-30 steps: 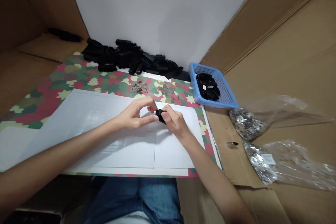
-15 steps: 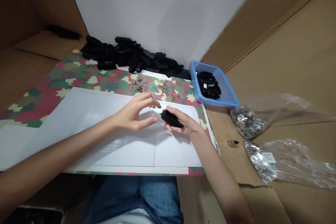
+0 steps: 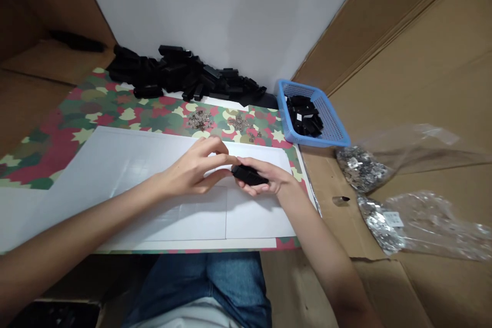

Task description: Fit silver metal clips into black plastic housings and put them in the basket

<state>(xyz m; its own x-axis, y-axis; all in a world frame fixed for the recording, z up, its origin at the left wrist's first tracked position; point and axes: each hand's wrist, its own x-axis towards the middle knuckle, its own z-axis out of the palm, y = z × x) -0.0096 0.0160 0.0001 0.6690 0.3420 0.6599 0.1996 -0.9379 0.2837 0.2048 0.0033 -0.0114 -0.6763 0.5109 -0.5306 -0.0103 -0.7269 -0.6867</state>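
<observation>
A black ribbed part (image 3: pixel 250 175) lies in my right hand (image 3: pixel 269 174), whose fingers are wrapped round it above the white sheet (image 3: pixel 184 215). At the left end of this part, the thumb and forefinger of my left hand (image 3: pixel 203 166) come together. Whether something small is between those fingertips cannot be made out. Two small heaps of metal pieces rest on the patterned cloth beyond my hands, a denser heap (image 3: pixel 200 120) on the left and a looser one (image 3: pixel 240 123) on the right.
Many black parts (image 3: pixel 172 73) are piled along the grey wall. A blue basket (image 3: pixel 338 130) at the right holds more of them. Bags of metal pieces (image 3: pixel 361 168) (image 3: pixel 380 225) and a small pointed object (image 3: pixel 340 200) lie on the cardboard.
The fingertips of my left hand have closed in on the left end of the black part. My right hand has kept its hold, and the view has shifted slightly.
</observation>
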